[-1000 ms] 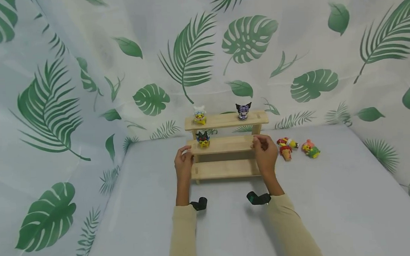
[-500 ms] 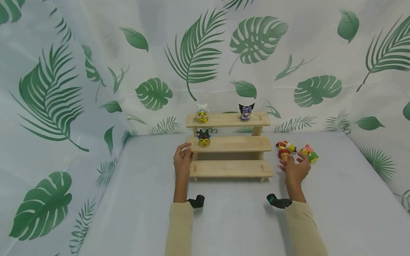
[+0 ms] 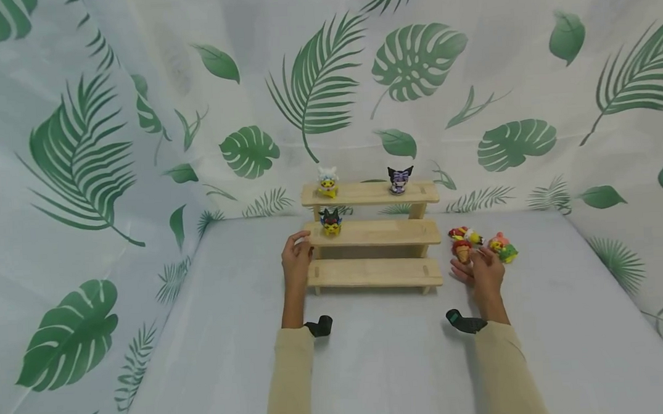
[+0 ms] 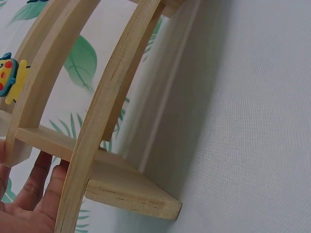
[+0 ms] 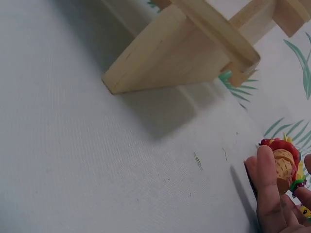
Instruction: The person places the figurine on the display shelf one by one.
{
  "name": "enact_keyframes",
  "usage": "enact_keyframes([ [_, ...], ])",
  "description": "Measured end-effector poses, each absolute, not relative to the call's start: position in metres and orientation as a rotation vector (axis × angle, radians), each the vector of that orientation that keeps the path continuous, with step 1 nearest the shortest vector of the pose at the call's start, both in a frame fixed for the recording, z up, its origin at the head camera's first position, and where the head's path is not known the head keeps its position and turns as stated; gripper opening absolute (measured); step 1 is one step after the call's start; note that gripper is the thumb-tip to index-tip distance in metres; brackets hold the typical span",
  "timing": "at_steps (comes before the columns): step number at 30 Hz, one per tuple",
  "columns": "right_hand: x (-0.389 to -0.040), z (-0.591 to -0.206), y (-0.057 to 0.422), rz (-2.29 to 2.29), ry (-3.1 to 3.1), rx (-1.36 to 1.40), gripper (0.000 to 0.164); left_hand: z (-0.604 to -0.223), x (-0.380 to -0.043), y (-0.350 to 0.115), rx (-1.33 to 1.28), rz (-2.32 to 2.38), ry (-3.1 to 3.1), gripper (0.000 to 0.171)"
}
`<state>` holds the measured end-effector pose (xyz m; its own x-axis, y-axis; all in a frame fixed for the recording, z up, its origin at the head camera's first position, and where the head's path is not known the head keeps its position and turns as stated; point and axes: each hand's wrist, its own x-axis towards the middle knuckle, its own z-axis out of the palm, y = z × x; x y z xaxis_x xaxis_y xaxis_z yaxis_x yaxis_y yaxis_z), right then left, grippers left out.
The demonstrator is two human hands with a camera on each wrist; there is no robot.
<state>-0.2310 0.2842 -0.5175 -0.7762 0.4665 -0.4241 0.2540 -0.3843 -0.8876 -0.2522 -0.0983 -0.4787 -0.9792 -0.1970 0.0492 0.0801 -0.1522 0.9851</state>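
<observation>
Notably, the ice-cream-cone figure (image 3: pixel 462 250) lies on the table (image 3: pixel 383 365) just off the right end of the wooden shelf (image 3: pixel 374 233), its long axis running roughly fore and aft, with the red scoop away from the person and the narrow end toward them. It sits forward and slightly left of the right hand (image 3: pixel 487 278), which is by far the nearer of the two. That hand's fingers are spread moderately wide about the near side of the cone; whether any fingertip touches it cannot be determined from either view. This bearing, cone ahead and to the left of the palm, appears to be the governing relation.

Just behind the cone lies a red-and-yellow figure (image 3: pixel 467 234); just to its right, a pink-and-green figure (image 3: pixel 503 247).

The left hand (image 3: pixel 297 261), well apart from the cone, grips the left end of the shelf's middle board, fingers curled at its edge. Near it, on that board, stands a black-eared yellow figure (image 3: pixel 331 222). The top board bears a white-hatted figure (image 3: pixel 327 182) at left and a purple-and-black figure (image 3: pixel 399 181) toward the right.
</observation>
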Motion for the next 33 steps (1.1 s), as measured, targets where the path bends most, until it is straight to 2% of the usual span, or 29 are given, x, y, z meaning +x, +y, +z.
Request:
enact_keyframes([
  [7,-0.242,-0.522,0.286,2.145,-1.834,-0.972,0.062,-0.474,-0.252,-0.096,0.137,-2.279,-1.899,0.027],
  [14,-0.250,-0.531,0.286,1.963,-2.003,-0.924,0.064,-0.499,-0.263,-0.091,0.150,-2.234,-1.856,0.024],
  [22,-0.250,-0.533,0.289,1.809,-2.257,-0.894,0.054,-0.501,-0.264,-0.091,0.170,-2.194,-1.879,0.020],
  [33,-0.247,-0.545,0.290,1.703,-2.341,-0.770,0.062,-0.504,-0.263,-0.092,0.161,-2.223,-1.883,0.025],
])
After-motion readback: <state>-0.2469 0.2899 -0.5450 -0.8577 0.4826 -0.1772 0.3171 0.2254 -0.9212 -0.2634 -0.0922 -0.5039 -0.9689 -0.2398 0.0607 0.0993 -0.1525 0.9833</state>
